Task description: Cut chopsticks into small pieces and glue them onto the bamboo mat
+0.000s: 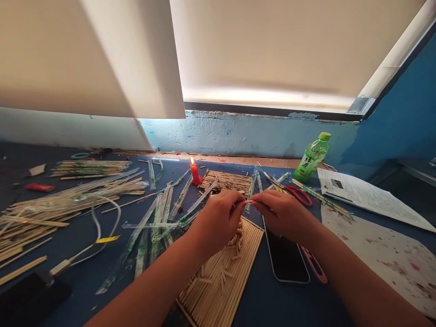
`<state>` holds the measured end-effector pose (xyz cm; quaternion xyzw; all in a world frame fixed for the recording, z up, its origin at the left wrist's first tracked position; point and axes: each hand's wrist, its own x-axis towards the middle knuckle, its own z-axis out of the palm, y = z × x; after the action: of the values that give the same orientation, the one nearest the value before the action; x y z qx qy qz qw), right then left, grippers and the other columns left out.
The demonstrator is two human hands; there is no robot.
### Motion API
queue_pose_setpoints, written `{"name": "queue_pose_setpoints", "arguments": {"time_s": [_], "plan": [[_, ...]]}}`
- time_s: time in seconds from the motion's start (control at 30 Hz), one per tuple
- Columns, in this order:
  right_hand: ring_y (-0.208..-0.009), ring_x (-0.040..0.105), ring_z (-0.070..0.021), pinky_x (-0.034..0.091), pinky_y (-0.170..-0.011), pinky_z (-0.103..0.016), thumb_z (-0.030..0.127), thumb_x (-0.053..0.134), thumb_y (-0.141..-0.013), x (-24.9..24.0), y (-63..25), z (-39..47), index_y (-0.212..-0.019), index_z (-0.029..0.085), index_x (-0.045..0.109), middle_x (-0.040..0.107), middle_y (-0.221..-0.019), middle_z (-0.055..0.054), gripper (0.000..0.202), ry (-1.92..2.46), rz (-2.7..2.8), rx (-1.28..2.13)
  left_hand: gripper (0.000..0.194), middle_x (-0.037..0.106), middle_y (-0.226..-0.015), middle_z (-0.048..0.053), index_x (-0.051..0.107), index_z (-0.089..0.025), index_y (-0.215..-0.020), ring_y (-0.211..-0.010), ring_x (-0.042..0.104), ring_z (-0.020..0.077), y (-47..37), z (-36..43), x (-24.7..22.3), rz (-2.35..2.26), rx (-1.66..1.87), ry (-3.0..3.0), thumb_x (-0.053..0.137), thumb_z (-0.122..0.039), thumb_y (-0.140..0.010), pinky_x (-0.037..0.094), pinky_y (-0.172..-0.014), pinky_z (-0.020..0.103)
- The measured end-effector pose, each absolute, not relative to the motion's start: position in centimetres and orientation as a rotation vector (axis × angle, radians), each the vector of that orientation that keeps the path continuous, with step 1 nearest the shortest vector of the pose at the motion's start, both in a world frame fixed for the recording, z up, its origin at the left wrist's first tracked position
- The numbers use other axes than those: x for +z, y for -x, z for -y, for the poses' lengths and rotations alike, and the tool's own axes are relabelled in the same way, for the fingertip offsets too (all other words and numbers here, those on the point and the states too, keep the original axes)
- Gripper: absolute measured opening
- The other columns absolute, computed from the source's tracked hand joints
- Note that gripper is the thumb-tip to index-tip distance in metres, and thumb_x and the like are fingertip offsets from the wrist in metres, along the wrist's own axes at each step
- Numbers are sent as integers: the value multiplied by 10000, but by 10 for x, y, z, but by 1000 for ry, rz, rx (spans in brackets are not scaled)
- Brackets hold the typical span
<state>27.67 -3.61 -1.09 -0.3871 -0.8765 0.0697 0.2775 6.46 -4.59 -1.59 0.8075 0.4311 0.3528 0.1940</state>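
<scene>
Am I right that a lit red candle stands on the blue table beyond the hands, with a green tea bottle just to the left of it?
Not quite. The head view shows the lit red candle on the blue table beyond the hands, but the green tea bottle stands well to its right, beside the printed paper.

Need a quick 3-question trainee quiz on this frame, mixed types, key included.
1. True or false: the candle is lit.
2. What lies under the right hand? A) phone B) green bottle C) printed paper
3. Fill in: both the right hand and the left hand pinch a thin ____ between them.

Key: 1 true; 2 A; 3 stick.
</scene>
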Motion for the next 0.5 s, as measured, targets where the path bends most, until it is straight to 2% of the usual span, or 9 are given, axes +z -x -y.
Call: {"name": "queue_pose_setpoints", "arguments": {"time_s": [0.17,0.3,0.5], "plan": [[-855,648,-201,478,-792,-332,284,503,-1032,-9,-276,39,-1010,183,681,719,-940,-70,206,1036,2350,102,306,582,-790,38,547,-193,-785,-735,529,185,-66,45,-19,-1273,860,-2410,414,-329,-1025,394,-688,345],[-784,621,-194,443,-750,-322,310,496,-1034,-5,-275,40,-920,181,657,694,-837,-52,235,1080,2371,61,354,527,-723,17,477,-217,-711,-675,488,176,-66,45,-16,-1290,798,-2440,398,-354,-1028,357,-650,334],[-680,549,-166,373,-661,-298,328,458,-1051,-9,-268,42,-790,194,594,622,-719,-17,324,1091,2306,39,347,509,-669,2,452,-222,-664,-634,463,165,-69,50,-14,-1325,946,-2324,451,-315,-998,320,-624,316]]}}
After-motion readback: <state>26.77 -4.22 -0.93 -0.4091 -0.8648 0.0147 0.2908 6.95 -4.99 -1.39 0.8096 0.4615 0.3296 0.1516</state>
